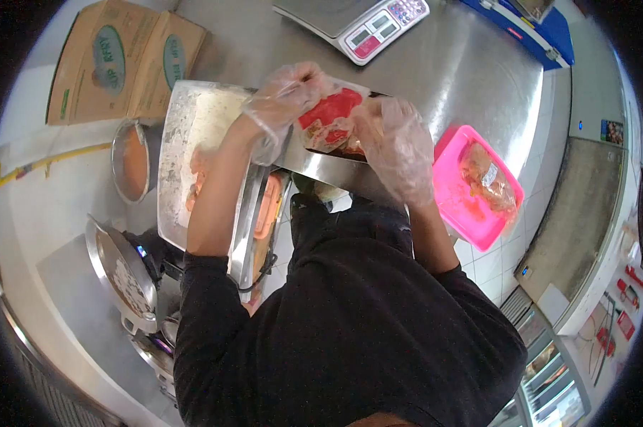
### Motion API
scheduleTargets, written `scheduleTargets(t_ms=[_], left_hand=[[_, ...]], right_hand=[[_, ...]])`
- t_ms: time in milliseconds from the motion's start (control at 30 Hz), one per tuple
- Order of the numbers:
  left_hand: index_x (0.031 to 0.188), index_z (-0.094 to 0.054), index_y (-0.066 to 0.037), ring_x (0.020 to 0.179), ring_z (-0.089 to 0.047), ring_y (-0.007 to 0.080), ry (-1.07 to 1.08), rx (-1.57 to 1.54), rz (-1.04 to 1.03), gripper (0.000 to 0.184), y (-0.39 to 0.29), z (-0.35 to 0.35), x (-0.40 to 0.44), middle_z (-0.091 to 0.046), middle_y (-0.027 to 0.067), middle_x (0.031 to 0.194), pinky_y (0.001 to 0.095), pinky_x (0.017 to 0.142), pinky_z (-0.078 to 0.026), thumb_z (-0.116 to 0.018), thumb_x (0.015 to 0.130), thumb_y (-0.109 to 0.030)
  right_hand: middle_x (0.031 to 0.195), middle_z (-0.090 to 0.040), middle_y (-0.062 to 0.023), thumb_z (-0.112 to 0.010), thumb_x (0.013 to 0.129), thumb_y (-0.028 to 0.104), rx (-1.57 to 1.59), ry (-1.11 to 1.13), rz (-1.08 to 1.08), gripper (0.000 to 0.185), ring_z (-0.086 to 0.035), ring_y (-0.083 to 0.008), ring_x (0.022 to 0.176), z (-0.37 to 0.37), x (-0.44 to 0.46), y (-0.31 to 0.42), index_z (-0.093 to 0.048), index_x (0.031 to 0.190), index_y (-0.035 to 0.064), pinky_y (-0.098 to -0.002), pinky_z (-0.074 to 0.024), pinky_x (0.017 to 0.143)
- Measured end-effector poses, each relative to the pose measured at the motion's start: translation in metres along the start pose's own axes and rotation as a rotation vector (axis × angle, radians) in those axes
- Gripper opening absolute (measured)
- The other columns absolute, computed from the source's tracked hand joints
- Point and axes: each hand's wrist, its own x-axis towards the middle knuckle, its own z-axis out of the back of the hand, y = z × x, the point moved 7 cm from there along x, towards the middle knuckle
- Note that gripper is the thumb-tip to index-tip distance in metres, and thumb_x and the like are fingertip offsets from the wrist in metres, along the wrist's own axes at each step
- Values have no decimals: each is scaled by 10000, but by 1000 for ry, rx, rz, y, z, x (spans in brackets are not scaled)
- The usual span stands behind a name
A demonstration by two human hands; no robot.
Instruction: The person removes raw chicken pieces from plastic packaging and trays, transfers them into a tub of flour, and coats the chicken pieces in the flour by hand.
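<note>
In the head view both hands wear clear plastic gloves above the steel table's near edge. My left hand (286, 96) is closed on the upper left side of a red-and-white printed paper bag (332, 110). On the bag's right side, my right hand (396, 142) grips with curled fingers, partly hidden by the loose glove. Brownish food shows at the lower part of the bag, but I cannot make out its kind. A dark-edged opening or tray lies just beneath. Left of my left forearm is a metal tray (170, 153) holding white powder and a few coated pieces.
A pink tray (446, 153) with a plastic-wrapped, labelled food pack (489, 178) is at right. A digital scale (378, 32) and a blue cooler box (560, 35) stand at the back. Cardboard boxes (86, 64), an orange-filled pot (131, 160) and a large pan (118, 274) are at left.
</note>
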Motion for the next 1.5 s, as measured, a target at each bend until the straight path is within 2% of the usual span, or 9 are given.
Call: scheduleTargets(t_ms=[133,267,367,467,633,767,900,1267,1500], left_hand=[[871,-539,-27,649,-456,71,-164,-304,57,66,0,-2,-3,-535,6,779,220,575,-380,-542,934,-47],[949,-563,-11,669,-534,96,-362,194,-470,40,-29,22,-22,-581,30,822,229,590,-429,-556,914,-30],[1055,-591,-28,678,-571,101,-594,-650,29,137,-7,35,-44,-602,31,848,218,584,-454,-571,921,-46],[1208,-541,16,956,-629,167,-631,-597,26,281,11,44,-58,-620,93,1091,313,787,-546,-552,944,-79],[1066,-580,-43,810,-582,123,-567,-397,-6,183,49,16,-40,-598,49,914,285,657,-511,-631,917,-137],[1021,-593,-43,767,-557,127,-371,-750,-160,223,42,-22,-17,-572,40,904,290,676,-503,-665,917,-226],[1114,-581,-47,842,-584,198,-383,-184,-156,300,26,-35,3,-589,81,989,341,777,-502,-638,908,-257],[1188,-605,-78,844,-638,201,-378,189,246,389,16,-110,17,-650,95,1045,340,754,-536,-628,906,-346],[1099,-634,-87,748,-646,160,-558,-367,121,344,77,-50,17,-674,42,931,281,664,-540,-609,929,-386]], right_hand=[[965,-614,-171,-660,876,243,-72,241,150,306,-653,-361,897,-54,-26,38,-563,1072,28,-424,-531,649],[876,-641,-139,-578,918,262,-275,182,75,254,-672,-329,863,-127,-25,23,-568,1040,40,-402,-546,610],[871,-645,-148,-516,945,264,-421,283,59,243,-679,-307,829,-124,-9,16,-571,1055,55,-401,-550,606],[835,-640,-171,-491,944,231,-435,328,109,209,-674,-300,776,-107,-7,-9,-601,1057,94,-430,-544,622],[851,-655,-135,-581,872,209,-455,398,334,193,-643,-332,865,-76,-11,-21,-623,1035,116,-466,-524,753],[917,-701,-126,-573,930,370,-10,388,8,301,-624,-353,915,-95,4,-33,-687,894,94,-437,-482,812],[985,-708,-101,-605,931,255,546,-40,-116,267,-640,-298,998,-172,-4,-96,-674,1112,71,-374,-496,907],[950,-688,-87,-623,911,196,250,163,-186,282,-631,-263,917,-161,-11,-122,-643,1159,64,-344,-498,817],[928,-675,-78,-634,899,159,387,157,-154,307,-626,-241,866,-206,32,-135,-624,1189,59,-324,-499,760]])
